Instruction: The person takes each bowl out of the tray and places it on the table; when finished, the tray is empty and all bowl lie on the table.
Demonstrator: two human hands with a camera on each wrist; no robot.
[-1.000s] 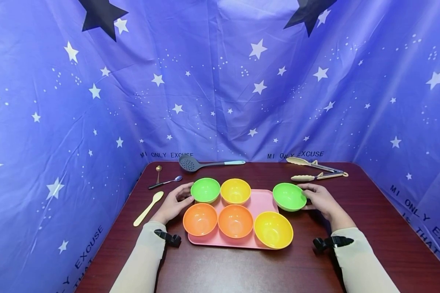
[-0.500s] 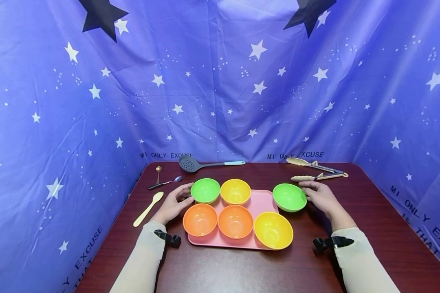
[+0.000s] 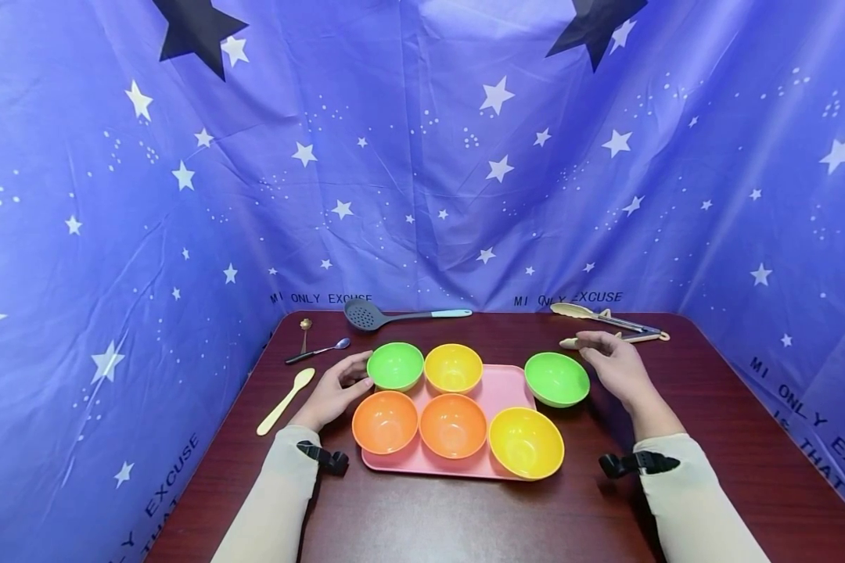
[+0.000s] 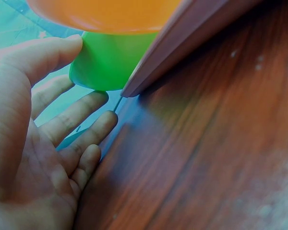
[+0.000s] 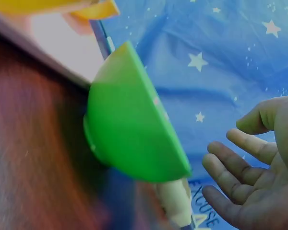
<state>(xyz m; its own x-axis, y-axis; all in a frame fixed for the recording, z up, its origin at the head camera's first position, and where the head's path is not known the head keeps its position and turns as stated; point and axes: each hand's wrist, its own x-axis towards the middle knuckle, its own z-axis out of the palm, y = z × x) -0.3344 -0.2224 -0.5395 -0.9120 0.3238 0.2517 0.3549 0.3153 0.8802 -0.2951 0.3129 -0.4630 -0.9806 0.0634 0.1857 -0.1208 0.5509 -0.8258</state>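
Note:
My left hand [image 3: 336, 393] is at the left side of a green bowl [image 3: 395, 366] on the pink tray [image 3: 500, 385]. In the left wrist view its thumb and fingers are spread loosely along the outside of that bowl [image 4: 105, 60], with the fingertips touching or very near it. My right hand [image 3: 618, 374] hovers to the right of a second green bowl [image 3: 556, 380], which stands at the tray's right edge. A gap separates that hand [image 5: 259, 167] from the bowl [image 5: 129, 120] in the right wrist view, and its fingers are loosely bent around nothing.
Two orange bowls [image 3: 384, 422] and two yellow bowls [image 3: 526, 442] share the tray. Behind lie a slotted skimmer [image 3: 366, 315] and tongs [image 3: 627, 319], partly covered by my right hand. Several spoons, including a cream one [image 3: 285, 402], lie at the left. A starry curtain [image 3: 422, 156] surrounds the table.
My right hand has let go of the right green bowl and risen up and away from it, now overlapping the tongs. My left hand and the bowls have stayed put.

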